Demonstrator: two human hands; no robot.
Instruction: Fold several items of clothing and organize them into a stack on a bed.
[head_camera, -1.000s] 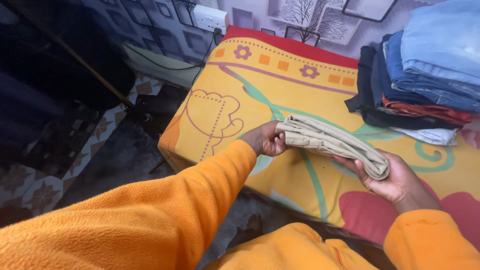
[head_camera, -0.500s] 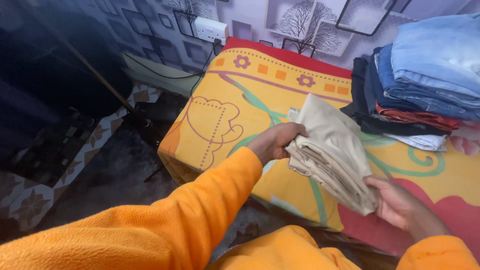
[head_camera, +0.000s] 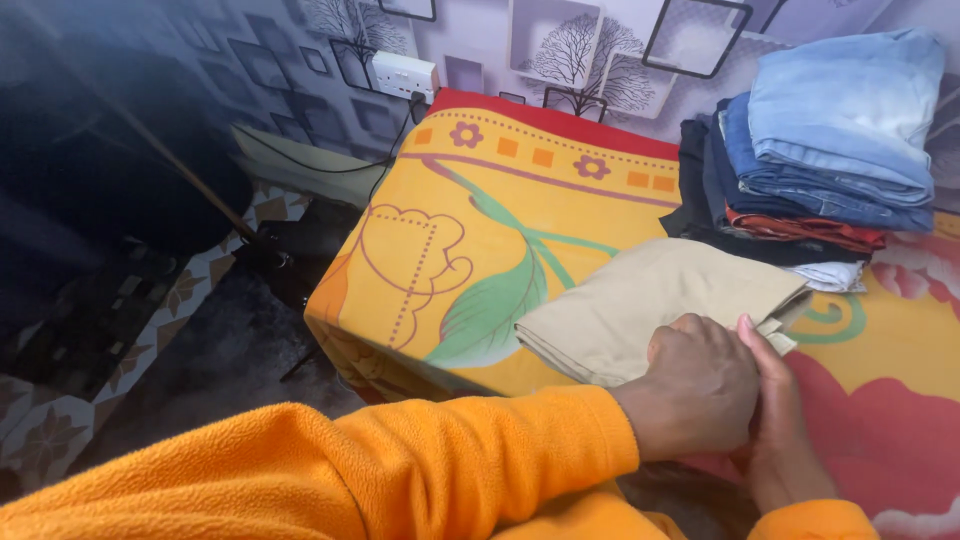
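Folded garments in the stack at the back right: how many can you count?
About 6 in the stack: pale denim on top, two darker denim, a red-orange piece, dark ones, white at the bottom. Others may be hidden. The beige garment lies apart.

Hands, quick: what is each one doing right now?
Left hand: curled, knuckles up, pressing on the folded beige garment.
Right hand: fingers straight, touching the garment's near edge; grip cannot be told.

Bed, stacked clothes and patterned wall

A yellow blanket with flower and leaf patterns (head_camera: 470, 190) covers the bed; a stack of folded blue jeans and dark clothes (head_camera: 810, 160) sits on it against the wall. A white wall socket (head_camera: 403, 72) with a dark cable is mounted on grey tree-patterned wallpaper (head_camera: 570, 50), above the patterned floor tiles (head_camera: 60, 420).
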